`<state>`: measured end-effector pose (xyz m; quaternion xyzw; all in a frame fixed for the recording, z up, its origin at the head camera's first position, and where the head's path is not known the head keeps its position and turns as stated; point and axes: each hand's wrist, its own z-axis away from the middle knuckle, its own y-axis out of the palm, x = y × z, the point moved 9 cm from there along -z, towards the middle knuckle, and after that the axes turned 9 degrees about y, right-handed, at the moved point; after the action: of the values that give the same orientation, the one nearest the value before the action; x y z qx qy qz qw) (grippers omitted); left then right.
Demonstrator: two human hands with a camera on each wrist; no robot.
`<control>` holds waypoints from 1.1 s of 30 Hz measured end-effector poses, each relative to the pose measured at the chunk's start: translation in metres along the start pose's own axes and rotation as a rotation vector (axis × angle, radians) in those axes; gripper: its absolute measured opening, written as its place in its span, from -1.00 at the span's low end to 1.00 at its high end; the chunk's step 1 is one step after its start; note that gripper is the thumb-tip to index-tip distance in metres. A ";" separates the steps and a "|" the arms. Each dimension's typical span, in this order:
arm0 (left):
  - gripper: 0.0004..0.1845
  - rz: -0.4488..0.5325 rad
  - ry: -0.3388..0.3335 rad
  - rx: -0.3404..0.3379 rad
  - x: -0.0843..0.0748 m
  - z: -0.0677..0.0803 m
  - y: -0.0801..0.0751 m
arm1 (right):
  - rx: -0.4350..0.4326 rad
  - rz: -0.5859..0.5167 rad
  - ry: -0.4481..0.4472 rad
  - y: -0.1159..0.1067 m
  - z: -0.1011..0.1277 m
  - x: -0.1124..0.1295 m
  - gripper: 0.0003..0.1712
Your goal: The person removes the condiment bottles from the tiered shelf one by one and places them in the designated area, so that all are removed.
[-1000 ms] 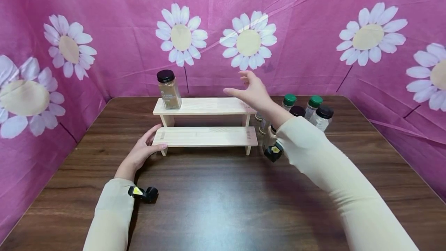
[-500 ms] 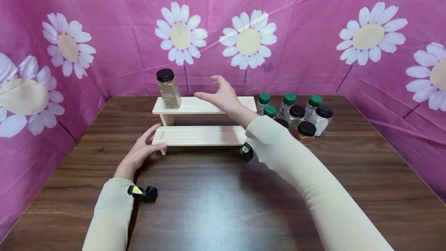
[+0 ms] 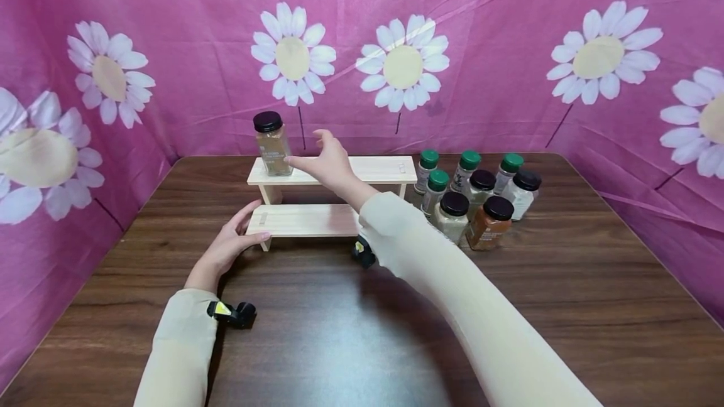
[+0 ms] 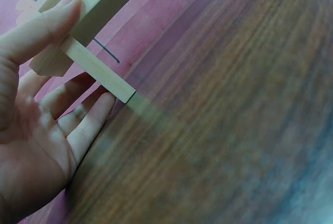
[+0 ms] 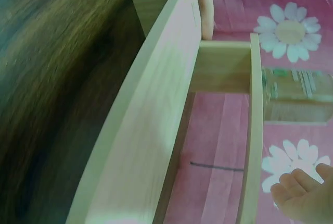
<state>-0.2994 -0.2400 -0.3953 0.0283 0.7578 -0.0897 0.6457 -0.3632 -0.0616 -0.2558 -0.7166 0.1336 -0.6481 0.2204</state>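
Right hand (image 3: 328,165), fingers spread, empty, nears the spice jar (image 3: 271,143); left hand (image 3: 229,247), fingers relaxed, steadies the two-tier wooden rack (image 3: 317,220).

one spice jar (image 3: 273,144) by the right hand (image 3: 326,165); eight jars (image 3: 472,198) beyond its forearm; one two-step shelf (image 3: 332,195).

A spice jar (image 3: 273,143) stands upright left of the frame's centre, on the left end of the top step of a pale wooden rack (image 3: 362,169). It is clear glass with a black cap, a small label and brown powder inside. The rack has two plain plank steps, the lower one in front, and sits level on the dark table in the middle of the frame.
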 end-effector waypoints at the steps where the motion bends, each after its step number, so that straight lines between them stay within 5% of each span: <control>1: -0.18 0.000 0.002 0.000 0.000 0.000 0.000 | 0.000 0.005 0.003 0.003 0.000 0.001 -0.15; 22: -0.20 -0.003 -0.003 0.005 0.001 0.003 0.003 | 0.018 -0.004 0.074 0.040 -0.005 0.006 -0.08; 33: -0.20 -0.004 0.009 0.002 -0.002 0.000 0.001 | -0.070 0.035 0.063 0.041 -0.012 0.018 -0.15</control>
<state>-0.2985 -0.2388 -0.3938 0.0280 0.7607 -0.0918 0.6420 -0.3691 -0.1074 -0.2588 -0.7005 0.1755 -0.6615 0.2023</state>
